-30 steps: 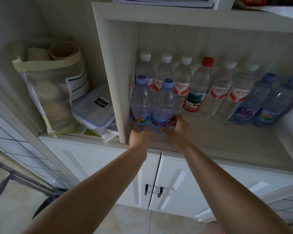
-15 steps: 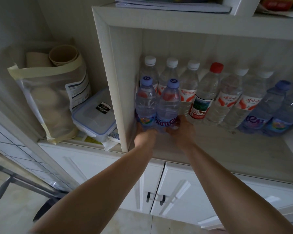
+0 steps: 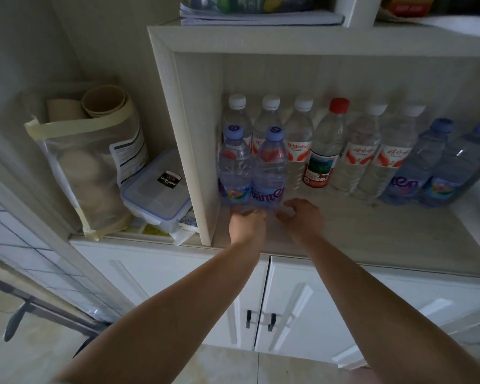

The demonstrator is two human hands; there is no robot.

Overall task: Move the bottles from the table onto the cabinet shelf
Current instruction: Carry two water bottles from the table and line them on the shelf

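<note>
Two blue-capped water bottles stand side by side at the front left of the cabinet shelf (image 3: 372, 231). My left hand (image 3: 247, 223) grips the base of the left blue bottle (image 3: 234, 167). My right hand (image 3: 302, 216) grips the base of the right blue bottle (image 3: 269, 173). Behind them, a row of several bottles lines the shelf's back: white-capped ones (image 3: 299, 139), one red-capped bottle (image 3: 327, 145), and two more blue bottles (image 3: 421, 164) at the right.
The cabinet's left wall (image 3: 189, 151) stands close beside the left bottle. Outside it sit a taped bag of paper cups (image 3: 89, 167) and a lidded plastic box (image 3: 155, 192). Closed white doors (image 3: 302, 309) are below the shelf. Papers lie on the shelf above.
Both hands have pushed the two blue bottles a little deeper onto the shelf, closer to the back row. The view has shifted slightly.
</note>
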